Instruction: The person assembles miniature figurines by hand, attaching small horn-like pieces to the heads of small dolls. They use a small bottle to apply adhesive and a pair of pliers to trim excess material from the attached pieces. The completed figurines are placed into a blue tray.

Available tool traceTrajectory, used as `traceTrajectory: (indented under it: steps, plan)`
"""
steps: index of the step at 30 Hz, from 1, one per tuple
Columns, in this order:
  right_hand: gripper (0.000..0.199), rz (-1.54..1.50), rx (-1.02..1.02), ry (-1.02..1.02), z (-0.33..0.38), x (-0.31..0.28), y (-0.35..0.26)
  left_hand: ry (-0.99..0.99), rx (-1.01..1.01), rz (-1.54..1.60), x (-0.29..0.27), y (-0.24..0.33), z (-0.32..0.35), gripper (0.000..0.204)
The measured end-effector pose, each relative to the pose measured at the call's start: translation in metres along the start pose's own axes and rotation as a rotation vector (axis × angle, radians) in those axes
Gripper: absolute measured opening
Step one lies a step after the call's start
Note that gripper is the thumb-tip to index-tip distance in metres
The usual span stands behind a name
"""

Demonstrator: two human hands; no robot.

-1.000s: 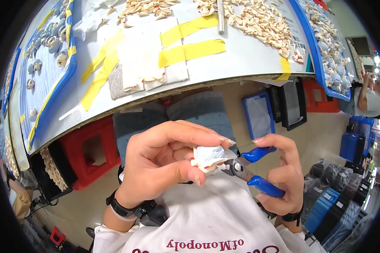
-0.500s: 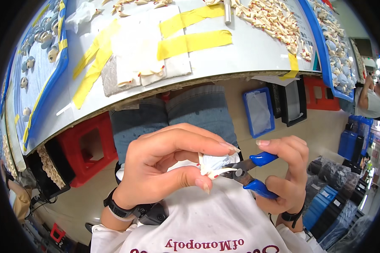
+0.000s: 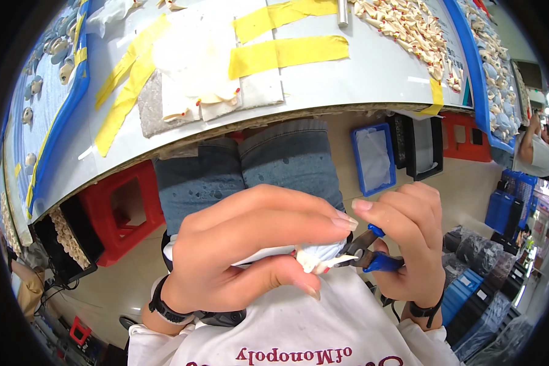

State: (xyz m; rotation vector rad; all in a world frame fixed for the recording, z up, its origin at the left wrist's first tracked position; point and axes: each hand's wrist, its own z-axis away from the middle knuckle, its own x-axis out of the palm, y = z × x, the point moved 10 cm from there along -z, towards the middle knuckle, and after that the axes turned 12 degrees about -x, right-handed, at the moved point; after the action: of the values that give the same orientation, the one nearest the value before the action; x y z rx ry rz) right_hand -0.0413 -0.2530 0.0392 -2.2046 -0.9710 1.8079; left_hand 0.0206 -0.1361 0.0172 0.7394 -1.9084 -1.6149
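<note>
My left hand is curled around a small white part, pinched between thumb and fingers close to my chest. My right hand grips blue-handled cutting pliers, whose dark jaws touch the white part's right edge. Most of the white part is hidden behind my left fingers. A black band sits on each wrist. Both hands are over my lap, below the table's edge.
A grey table with yellow tape strips and piles of small pale parts lies ahead. Blue trays run along both sides. A red stool and blue bins stand on the floor. Another person is at the right.
Both hands have drawn closer to my chest and now look larger. My left fingers have closed further over the white part, and the pliers' handles have come together.
</note>
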Motion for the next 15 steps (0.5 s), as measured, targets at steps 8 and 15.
traceTrajectory:
  steps: [8,15]
  plan:
    - [0.036,0.015,-0.065,0.070,-0.0010,-0.0016,0.0000,0.031,0.039,-0.110,0.0009,0.0027,-0.0006,0.029]
    - [0.038,0.184,-0.102,0.168,-0.0008,-0.0085,-0.0078,0.094,-0.014,-0.168,0.0006,0.0000,0.0048,0.035]
